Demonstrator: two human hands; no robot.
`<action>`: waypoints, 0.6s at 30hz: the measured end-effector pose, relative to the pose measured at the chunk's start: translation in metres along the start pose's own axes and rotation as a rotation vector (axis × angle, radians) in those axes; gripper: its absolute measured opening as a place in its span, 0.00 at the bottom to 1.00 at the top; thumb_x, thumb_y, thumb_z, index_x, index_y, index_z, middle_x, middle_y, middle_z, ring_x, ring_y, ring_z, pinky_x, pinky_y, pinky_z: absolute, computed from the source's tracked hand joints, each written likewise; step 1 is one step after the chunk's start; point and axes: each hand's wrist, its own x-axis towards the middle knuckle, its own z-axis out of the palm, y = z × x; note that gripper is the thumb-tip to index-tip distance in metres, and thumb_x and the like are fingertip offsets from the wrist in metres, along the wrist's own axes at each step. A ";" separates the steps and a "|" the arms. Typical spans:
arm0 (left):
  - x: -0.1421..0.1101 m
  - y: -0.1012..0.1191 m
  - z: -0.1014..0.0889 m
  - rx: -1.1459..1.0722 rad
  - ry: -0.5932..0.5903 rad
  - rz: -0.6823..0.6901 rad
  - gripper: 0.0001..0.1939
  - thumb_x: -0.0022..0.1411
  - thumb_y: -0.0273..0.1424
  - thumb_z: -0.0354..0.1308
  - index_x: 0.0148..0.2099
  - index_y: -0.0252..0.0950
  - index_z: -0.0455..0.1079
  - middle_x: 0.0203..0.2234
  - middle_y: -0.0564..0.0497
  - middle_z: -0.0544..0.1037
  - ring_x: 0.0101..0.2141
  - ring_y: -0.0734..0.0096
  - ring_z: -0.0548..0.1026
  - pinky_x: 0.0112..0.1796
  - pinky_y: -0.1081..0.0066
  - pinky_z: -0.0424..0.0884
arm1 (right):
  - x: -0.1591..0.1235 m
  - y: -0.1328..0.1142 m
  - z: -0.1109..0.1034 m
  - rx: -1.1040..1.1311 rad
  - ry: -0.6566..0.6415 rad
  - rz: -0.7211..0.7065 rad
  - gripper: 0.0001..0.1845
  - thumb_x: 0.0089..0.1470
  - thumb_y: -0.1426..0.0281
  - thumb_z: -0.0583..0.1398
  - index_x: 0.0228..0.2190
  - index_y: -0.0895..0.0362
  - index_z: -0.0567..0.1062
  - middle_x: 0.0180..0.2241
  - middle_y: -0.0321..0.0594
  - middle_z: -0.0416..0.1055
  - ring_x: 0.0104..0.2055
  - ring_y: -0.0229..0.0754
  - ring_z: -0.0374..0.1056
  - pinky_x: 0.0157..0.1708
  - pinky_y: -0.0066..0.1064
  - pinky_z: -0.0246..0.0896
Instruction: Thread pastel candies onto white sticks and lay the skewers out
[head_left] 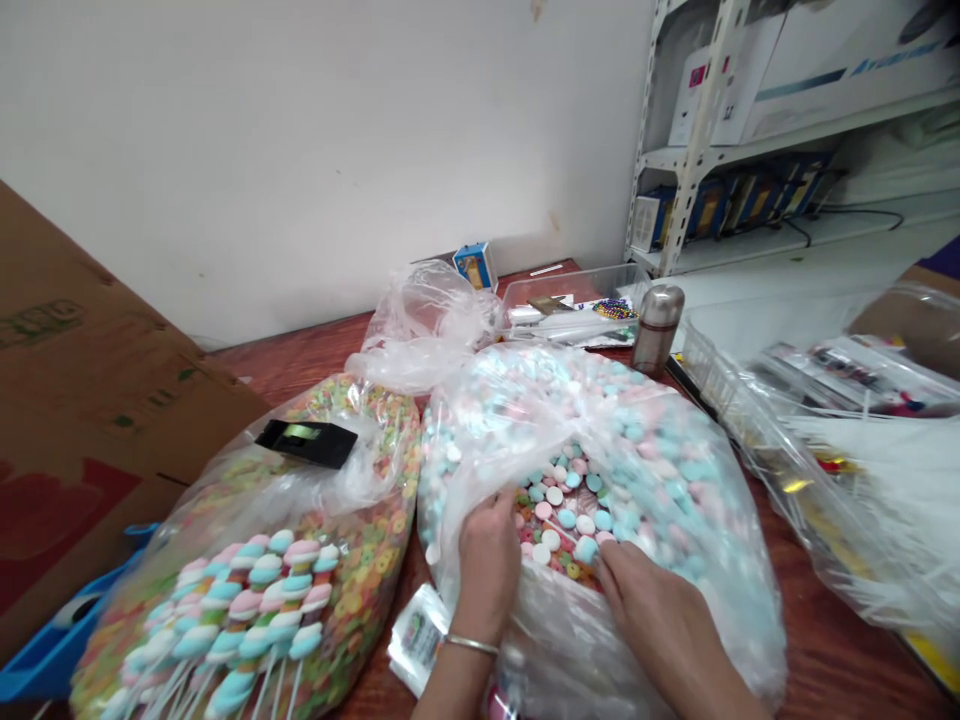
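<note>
A big clear plastic bag (pixel 675 480) full of small round pink, blue and white candies lies in front of me on the wooden table (pixel 300 355). My left hand (pixel 487 560), with a thin bangle on the wrist, has its fingers curled down onto the bag's open mouth at the left. My right hand (pixel 645 600) reaches into the opening from the right, fingertips among the loose candies (pixel 562 500). Whether either hand pinches a candy or only the plastic I cannot make out.
To the left lies a second bag (pixel 375 540) of ring-shaped colourful candy with twisted marshmallow sticks (pixel 255 600) and a black tape dispenser (pixel 307 440) on it. A cardboard box (pixel 82 400), a metal flask (pixel 658 325), a clear tray (pixel 577 300), more bags (pixel 840 460) and shelves (pixel 750 130) surround them.
</note>
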 end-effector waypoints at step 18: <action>0.002 0.012 0.008 -0.571 -0.074 -0.195 0.09 0.60 0.33 0.54 0.29 0.36 0.70 0.22 0.52 0.76 0.26 0.68 0.73 0.30 0.72 0.65 | 0.002 -0.005 0.010 -0.065 0.152 -0.072 0.10 0.63 0.72 0.50 0.33 0.50 0.68 0.32 0.32 0.74 0.27 0.40 0.74 0.19 0.30 0.40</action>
